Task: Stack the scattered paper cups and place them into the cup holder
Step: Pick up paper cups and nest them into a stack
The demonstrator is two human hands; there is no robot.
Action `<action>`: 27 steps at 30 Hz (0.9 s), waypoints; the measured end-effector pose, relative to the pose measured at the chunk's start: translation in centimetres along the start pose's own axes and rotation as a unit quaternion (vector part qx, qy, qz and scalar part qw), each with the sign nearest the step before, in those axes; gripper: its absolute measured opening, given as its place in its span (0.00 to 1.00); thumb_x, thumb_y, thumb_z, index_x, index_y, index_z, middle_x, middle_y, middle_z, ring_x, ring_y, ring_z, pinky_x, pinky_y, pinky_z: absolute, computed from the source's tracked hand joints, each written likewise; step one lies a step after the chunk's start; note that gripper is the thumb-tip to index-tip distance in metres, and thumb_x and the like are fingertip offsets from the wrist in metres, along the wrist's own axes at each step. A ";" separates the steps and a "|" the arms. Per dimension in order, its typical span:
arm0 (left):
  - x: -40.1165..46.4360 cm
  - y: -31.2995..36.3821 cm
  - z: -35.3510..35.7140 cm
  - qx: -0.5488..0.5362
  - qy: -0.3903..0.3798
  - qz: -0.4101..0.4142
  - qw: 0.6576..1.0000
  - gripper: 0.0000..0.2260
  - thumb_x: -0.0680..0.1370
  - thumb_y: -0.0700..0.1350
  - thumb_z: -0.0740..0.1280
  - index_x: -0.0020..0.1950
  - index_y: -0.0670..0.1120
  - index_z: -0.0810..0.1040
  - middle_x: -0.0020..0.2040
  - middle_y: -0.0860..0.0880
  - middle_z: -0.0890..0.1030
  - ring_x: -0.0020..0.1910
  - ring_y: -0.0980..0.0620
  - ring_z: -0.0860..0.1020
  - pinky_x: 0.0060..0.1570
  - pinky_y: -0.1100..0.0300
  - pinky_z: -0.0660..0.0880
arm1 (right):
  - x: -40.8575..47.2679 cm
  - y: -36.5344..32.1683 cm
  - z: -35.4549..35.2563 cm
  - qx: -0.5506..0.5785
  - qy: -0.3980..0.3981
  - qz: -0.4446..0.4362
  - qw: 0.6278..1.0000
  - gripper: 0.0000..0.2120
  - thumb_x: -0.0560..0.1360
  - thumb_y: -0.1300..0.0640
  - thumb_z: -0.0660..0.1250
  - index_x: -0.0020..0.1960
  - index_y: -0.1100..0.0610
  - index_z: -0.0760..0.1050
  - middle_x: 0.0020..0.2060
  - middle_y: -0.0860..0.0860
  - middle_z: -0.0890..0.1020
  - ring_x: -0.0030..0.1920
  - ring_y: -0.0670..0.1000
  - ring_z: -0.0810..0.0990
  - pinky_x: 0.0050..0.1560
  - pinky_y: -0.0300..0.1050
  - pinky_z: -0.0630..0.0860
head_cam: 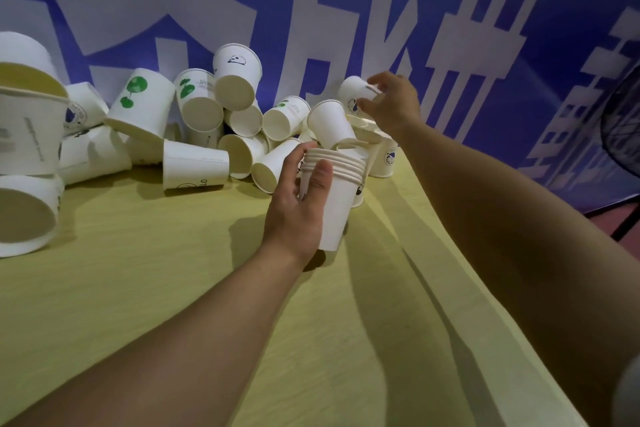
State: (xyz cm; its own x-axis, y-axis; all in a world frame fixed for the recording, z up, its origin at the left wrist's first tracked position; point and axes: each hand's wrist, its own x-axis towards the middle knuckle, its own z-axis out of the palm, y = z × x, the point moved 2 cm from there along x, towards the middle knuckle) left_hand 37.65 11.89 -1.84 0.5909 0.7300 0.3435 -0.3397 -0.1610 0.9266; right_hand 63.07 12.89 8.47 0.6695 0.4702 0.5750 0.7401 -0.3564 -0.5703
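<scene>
My left hand (298,204) grips a nested stack of white paper cups (337,204), rims up, just above the yellow table (173,288). My right hand (391,104) reaches further back and pinches a single white cup (353,94) with a blue logo, lifted at the right end of the pile. Another cup (329,123) lies tilted just behind the stack's rims. A heap of scattered white cups (194,125), some with green or panda prints, lies against the wall. No cup holder is in view.
A blue and white banner wall (346,10) stands right behind the pile. Large cups (24,211) lie close at the left edge. The table's right edge (485,288) runs diagonally; a dark fan (623,121) stands beyond it.
</scene>
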 end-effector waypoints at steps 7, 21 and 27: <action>-0.3 0.1 0.4 0.024 -0.013 0.034 0.999 0.23 0.77 0.65 0.62 0.72 0.62 0.68 0.68 0.53 0.76 0.63 0.52 0.77 0.63 0.49 0.77 | -7.0 -4.6 -5.5 0.108 -0.033 -0.110 0.987 0.26 0.74 0.50 0.74 0.69 0.48 0.70 0.59 0.51 0.75 0.52 0.47 0.78 0.42 0.30 0.77; -1.4 0.7 0.8 0.076 -0.070 0.092 0.990 0.32 0.75 0.68 0.59 0.77 0.69 0.51 0.73 0.54 0.72 0.62 0.55 0.78 0.57 0.46 0.80 | -16.8 -6.2 -9.5 0.182 -0.199 -0.074 0.960 0.33 0.75 0.51 0.73 0.73 0.36 0.60 0.59 0.45 0.72 0.55 0.52 0.81 0.48 0.48 0.84; -0.9 0.6 0.4 0.056 -0.010 0.097 0.994 0.32 0.76 0.67 0.56 0.78 0.68 0.50 0.70 0.66 0.68 0.58 0.66 0.77 0.56 0.52 0.78 | -18.4 -5.7 -8.3 0.150 -0.166 -0.086 0.971 0.20 0.77 0.49 0.69 0.68 0.45 0.72 0.62 0.47 0.75 0.52 0.42 0.79 0.46 0.36 0.79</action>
State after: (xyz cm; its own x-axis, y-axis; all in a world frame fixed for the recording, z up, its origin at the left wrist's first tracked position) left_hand 37.20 10.84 -1.53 0.5371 0.6644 0.5197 -0.3661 -0.3715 0.8532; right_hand 47.09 -0.44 6.05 0.4431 0.7538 0.4853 0.7547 -0.0215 -0.6557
